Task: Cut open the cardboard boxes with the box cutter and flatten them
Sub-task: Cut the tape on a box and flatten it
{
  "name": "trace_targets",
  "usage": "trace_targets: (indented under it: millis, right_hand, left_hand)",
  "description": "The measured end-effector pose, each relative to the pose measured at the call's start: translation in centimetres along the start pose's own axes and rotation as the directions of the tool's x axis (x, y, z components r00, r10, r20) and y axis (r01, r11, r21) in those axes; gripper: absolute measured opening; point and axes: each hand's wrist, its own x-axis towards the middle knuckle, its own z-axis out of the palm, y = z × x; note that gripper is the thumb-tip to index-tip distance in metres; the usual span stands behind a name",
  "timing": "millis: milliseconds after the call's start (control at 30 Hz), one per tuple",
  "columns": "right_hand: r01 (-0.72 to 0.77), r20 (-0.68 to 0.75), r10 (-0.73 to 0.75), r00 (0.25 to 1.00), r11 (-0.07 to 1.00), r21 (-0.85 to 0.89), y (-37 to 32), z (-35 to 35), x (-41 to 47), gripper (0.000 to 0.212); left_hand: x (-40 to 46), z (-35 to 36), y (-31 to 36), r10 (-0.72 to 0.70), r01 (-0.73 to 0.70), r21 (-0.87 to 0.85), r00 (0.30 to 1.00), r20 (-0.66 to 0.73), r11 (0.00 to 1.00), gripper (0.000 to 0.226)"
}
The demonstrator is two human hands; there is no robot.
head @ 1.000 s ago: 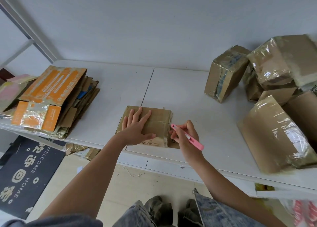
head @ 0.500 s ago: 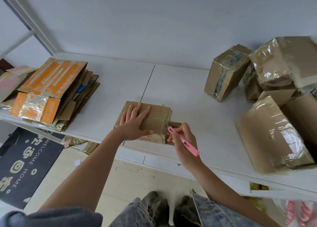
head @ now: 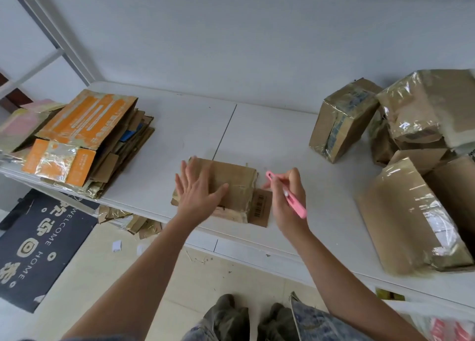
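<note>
A small brown cardboard box (head: pixel 235 183) lies low on the white table (head: pixel 270 140) near its front edge. One end flap with a barcode (head: pixel 261 207) hangs open on its right side. My left hand (head: pixel 196 190) presses flat on the box's left half, fingers straight and spread. My right hand (head: pixel 286 194) grips the pink box cutter (head: pixel 288 195) just right of the box, its tip pointing up and away, clear of the cardboard.
A stack of flattened boxes (head: pixel 84 140), orange print on top, sits at the table's left end. Several taped boxes (head: pixel 411 160) are piled at the right. Cardboard scraps (head: pixel 128 219) and a dark doormat (head: pixel 38 243) lie on the floor below.
The right hand has lifted the cutter away from the box's right end to the right. The end flap now lies open. The left hand's fingers have spread flatter on the box.
</note>
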Motion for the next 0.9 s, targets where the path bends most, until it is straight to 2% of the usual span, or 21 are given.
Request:
trace_targets:
  millis: [67, 100, 167, 200, 267, 367, 467, 500, 567, 633, 700, 767, 800, 833, 900]
  right_hand:
    - [-0.014, -0.004, 0.014, 1.000, 0.998, -0.062, 0.0, 1.5, 2.7, 0.013]
    - [-0.033, -0.003, 0.033, 0.999, 0.997, -0.064, 0.0, 2.3, 3.6, 0.011]
    - [-0.069, -0.008, 0.069, 0.998, 0.997, -0.045, 0.2, 3.3, 4.5, 0.011]
    - [-0.074, -0.013, 0.073, 0.997, 0.996, -0.044, 0.3, 3.6, 4.5, 0.011]
    - [-0.035, -0.019, 0.034, 0.999, 0.997, -0.065, 0.2, 3.8, 4.1, 0.011]
    - [0.033, -0.026, -0.037, 0.999, 0.991, -0.131, 0.3, 3.0, 2.6, 0.012]
    - [0.011, 0.113, -0.013, 0.994, 1.000, 0.016, 0.7, 2.3, -0.3, 0.014]
    - [-0.003, 0.138, -0.006, 0.990, 0.998, 0.063, 0.9, 2.3, -1.2, 0.013]
    - [-0.059, 0.071, 0.051, 0.996, 0.992, 0.116, 1.1, 2.5, -1.9, 0.013]
    - [-0.093, -0.021, 0.097, 0.995, 0.984, 0.150, 1.1, 2.3, -1.7, 0.014]
    - [-0.078, -0.059, 0.087, 0.994, 0.988, 0.136, 1.2, 1.8, -1.2, 0.013]
    - [-0.075, -0.079, 0.084, 0.993, 0.991, 0.112, 1.2, 1.0, -0.6, 0.012]
    - [-0.075, -0.104, 0.086, 0.991, 0.991, 0.113, 1.3, 0.6, -0.1, 0.011]
    - [-0.078, -0.137, 0.096, 0.986, 0.989, 0.129, 1.3, 0.2, 0.4, 0.011]
    - [-0.101, -0.186, 0.137, 0.973, 0.977, 0.189, 1.5, -0.2, 1.3, 0.012]
  left_hand:
    - [-0.9, 0.5, 0.3, -0.218, 0.214, -0.043, 0.962, -0.165, 0.976, 0.085]
    - [-1.3, 0.4, 0.4, -0.349, 0.331, -0.121, 0.920, -0.177, 0.936, 0.091]
    - [-1.3, 0.2, 0.5, -0.529, 0.487, -0.266, 0.840, -0.118, 0.832, 0.102]
    - [-1.1, 0.0, 0.4, -0.568, 0.525, -0.295, 0.819, -0.082, 0.799, 0.106]
    - [-0.4, -0.2, 0.0, -0.571, 0.540, -0.319, 0.821, -0.005, 0.779, 0.104]
    - [0.9, -1.2, -0.5, -0.428, 0.401, -0.398, 0.904, 0.022, 0.826, 0.090]
    - [2.2, -2.8, -0.2, -0.239, 0.202, -0.405, 0.970, -0.042, 0.892, 0.082]
    - [2.5, -3.0, 0.1, -0.230, 0.200, -0.355, 0.972, -0.043, 0.913, 0.076]
    - [2.6, -2.9, 1.5, -0.279, 0.270, -0.208, 0.960, -0.013, 0.940, 0.072]
    - [2.0, -1.8, 2.8, -0.318, 0.317, 0.026, 0.945, 0.078, 0.948, 0.106]
    - [1.3, -0.7, 3.6, -0.302, 0.263, 0.222, 0.940, 0.160, 0.939, 0.135]
    - [1.4, -0.2, 3.7, -0.193, 0.131, 0.284, 0.960, 0.204, 0.950, 0.139]
    - [1.8, -0.2, 3.5, -0.072, 0.002, 0.269, 0.966, 0.248, 0.963, 0.135]
    - [2.3, -0.5, 3.3, 0.083, -0.162, 0.229, 0.944, 0.318, 0.960, 0.130]
    - [3.2, -1.2, 2.9, 0.323, -0.423, 0.131, 0.827, 0.460, 0.897, 0.119]
